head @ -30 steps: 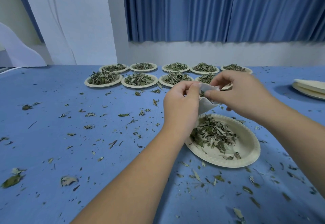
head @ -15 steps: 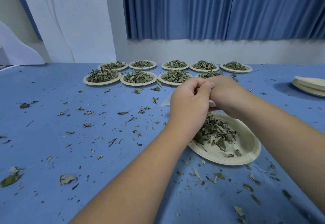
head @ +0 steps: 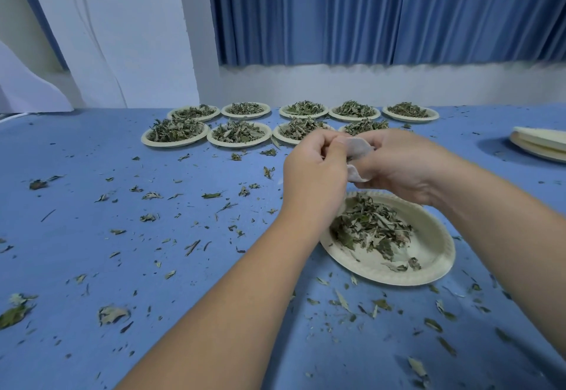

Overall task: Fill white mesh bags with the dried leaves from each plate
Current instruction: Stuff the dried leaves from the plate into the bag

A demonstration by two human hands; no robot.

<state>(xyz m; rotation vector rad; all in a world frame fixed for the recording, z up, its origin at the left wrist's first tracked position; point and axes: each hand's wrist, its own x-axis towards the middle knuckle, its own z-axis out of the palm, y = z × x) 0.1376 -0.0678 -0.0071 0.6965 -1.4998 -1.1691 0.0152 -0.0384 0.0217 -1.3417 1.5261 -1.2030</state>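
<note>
White mesh bag (head: 358,156), held in the air between both hands, just above the far edge of the near plate (head: 436,267). The left hand (head: 315,175) pinches the bag's upper edge between thumb and curled fingers; the right hand (head: 401,166) grips the other side, its fingers curled beneath the fabric. The bag looks limp and flat, and whether its mouth is open cannot be told. The step in hand appears to be parting the mouth before loading. To do it well, each hand should probably take one layer of mesh only and draw the layers apart, keeping the opening directly over the plate so that anything dropped falls back on it. The dried leaves (head: 370,227) lie heaped toward the plate's left half and are light and brittle, so small pinches are likely to serve better than one large grab. Loose fragments (head: 211,195) are strewn over the blue table (head: 92,251), which suggests that spilling is easy. Nine far plates (head: 176,145), all heaped, wait in two rows, and a stack of empty plates (head: 539,144) sits at the right edge.
</note>
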